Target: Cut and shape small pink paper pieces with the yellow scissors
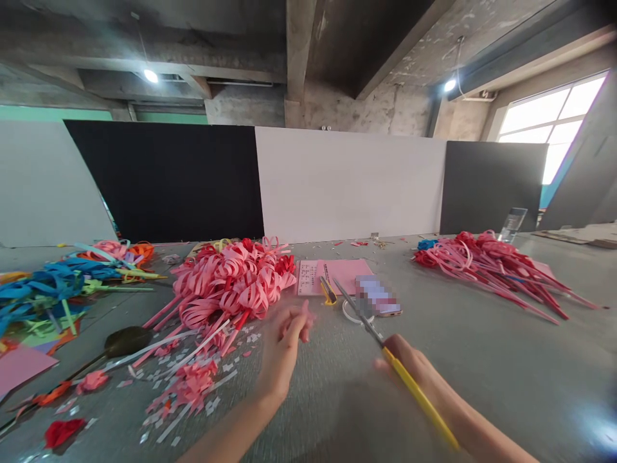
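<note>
My right hand (409, 360) is closed around a long tool with a yellow handle and a narrow grey metal blade (354, 305); its exact kind is unclear. The tip points forward, over the pink booklet (344, 269) and the white ring (349, 312). My left hand (289, 328), blurred, hovers over the table with fingers curled and thumb pressed to them. Whatever it may pinch does not show. Close to its left lies a heap of pink looped paper strips (226, 283). A utility knife (328, 290) and a phone (378, 296) rest beyond the hands.
More pink and red strips (491, 263) lie at right, before a clear glass (513, 224). Blue and green strips (53, 286) fill the left. Paper scraps (187, 386), a dark leaf (128, 341) and a red piece (62, 432) lie nearer. Panels (351, 186) stand behind.
</note>
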Tool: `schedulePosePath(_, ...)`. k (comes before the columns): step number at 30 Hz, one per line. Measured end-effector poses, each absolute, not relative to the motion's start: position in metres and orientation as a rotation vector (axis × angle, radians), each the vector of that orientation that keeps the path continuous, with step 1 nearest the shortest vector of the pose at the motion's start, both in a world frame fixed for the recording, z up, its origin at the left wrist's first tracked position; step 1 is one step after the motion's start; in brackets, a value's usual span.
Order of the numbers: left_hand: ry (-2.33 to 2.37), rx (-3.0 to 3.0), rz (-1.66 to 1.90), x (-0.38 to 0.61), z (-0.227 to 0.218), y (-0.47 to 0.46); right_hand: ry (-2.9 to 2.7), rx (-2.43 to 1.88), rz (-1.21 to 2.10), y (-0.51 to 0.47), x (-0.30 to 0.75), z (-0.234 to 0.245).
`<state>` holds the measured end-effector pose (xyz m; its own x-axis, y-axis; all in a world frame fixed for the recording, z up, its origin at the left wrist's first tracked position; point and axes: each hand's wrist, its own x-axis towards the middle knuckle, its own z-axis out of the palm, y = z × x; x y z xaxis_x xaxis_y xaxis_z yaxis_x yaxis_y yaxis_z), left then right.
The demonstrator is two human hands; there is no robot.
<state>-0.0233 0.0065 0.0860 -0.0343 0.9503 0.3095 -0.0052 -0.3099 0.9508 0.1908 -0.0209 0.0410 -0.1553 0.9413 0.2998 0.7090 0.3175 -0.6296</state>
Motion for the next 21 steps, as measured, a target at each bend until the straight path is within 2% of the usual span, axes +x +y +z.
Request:
schedulePosePath(3,1.074,1.45,1.334,-0.023,0.084,0.01,-1.721,-1.87,0.247,-0.004,0.202,0.031)
schedulePosePath(7,1.022,1.405,1.117,-0.018,0.077,0.01,-1.633,-2.116,0.283,0.009,0.212,0.02)
schedulePosePath(11,1.01,1.398,1.038,-0.016,0.058,0.013,-1.679,-2.129,0.224,0.011,0.211,0.013)
schedulePosePath(18,0.962,1.422,1.081,-0.021,0.025,0.024,-1.81,-2.091,-0.134,0.01,0.206,0.012)
schedulePosePath(21,0.973,1.389,1.095,-0.023,0.022,0.026,-1.914,-1.747,-0.175,-0.005,0.194,0.017)
